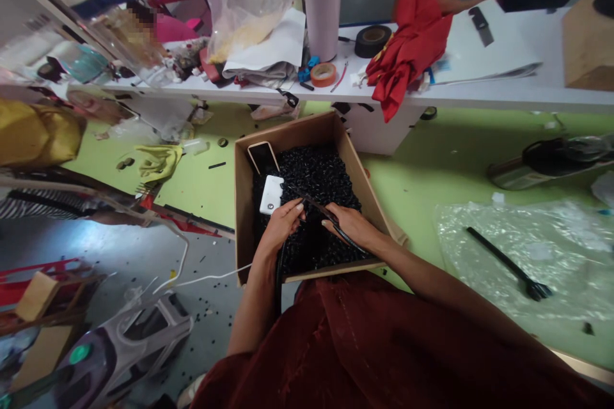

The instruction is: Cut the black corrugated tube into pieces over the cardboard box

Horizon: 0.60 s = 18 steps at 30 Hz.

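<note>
Before me stands a cardboard box [369, 204] filled with many small black pieces [316, 169]. Over it, my left hand [283, 223] is closed, pinching a black tube [279, 278] that hangs down toward my lap. My right hand [352, 225] is wrapped round the dark handles of what look like scissors [314, 204]. Their blades point left, close to my left fingertips; whether they are parted I cannot make out. On the pieces lie a white power bank [272, 194] and, leaning on the box wall, a phone [263, 158] with a dark screen.
A white cable [211, 278] runs left from the box. On the green table [407, 172] are a plastic sheet [566, 249] with a black cable bundle [511, 265], a steel flask [518, 169] and a yellow cloth [158, 162]. The shelf behind holds tape [323, 75] and red cloth [407, 45].
</note>
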### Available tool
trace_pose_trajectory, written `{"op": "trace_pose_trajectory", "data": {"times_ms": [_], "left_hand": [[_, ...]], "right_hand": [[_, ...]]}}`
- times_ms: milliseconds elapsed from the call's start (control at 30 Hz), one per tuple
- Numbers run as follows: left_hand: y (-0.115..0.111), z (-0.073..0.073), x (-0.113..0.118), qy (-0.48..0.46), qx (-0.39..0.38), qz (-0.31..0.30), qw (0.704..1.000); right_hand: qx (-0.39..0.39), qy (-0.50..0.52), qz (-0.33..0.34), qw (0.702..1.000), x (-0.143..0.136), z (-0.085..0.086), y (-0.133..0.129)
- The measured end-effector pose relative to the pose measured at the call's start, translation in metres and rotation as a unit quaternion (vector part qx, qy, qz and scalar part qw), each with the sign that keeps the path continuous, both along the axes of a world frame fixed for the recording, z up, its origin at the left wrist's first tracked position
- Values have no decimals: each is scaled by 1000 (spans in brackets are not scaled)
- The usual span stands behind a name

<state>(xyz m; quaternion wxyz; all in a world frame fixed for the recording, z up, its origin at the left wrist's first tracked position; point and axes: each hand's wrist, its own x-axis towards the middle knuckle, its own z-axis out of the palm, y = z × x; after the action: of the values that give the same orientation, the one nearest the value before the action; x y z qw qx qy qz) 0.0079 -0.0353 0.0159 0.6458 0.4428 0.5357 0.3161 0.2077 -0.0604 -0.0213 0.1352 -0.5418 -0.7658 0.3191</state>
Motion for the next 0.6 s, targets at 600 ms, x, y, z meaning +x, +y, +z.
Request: {"op": "trace_pose_trajectory", "data": {"times_ms": [600], "left_hand": [[2, -6, -1, 78, 17, -12, 997]], "right_hand": [[-27, -81, -8, 996, -3, 9, 0]]}}
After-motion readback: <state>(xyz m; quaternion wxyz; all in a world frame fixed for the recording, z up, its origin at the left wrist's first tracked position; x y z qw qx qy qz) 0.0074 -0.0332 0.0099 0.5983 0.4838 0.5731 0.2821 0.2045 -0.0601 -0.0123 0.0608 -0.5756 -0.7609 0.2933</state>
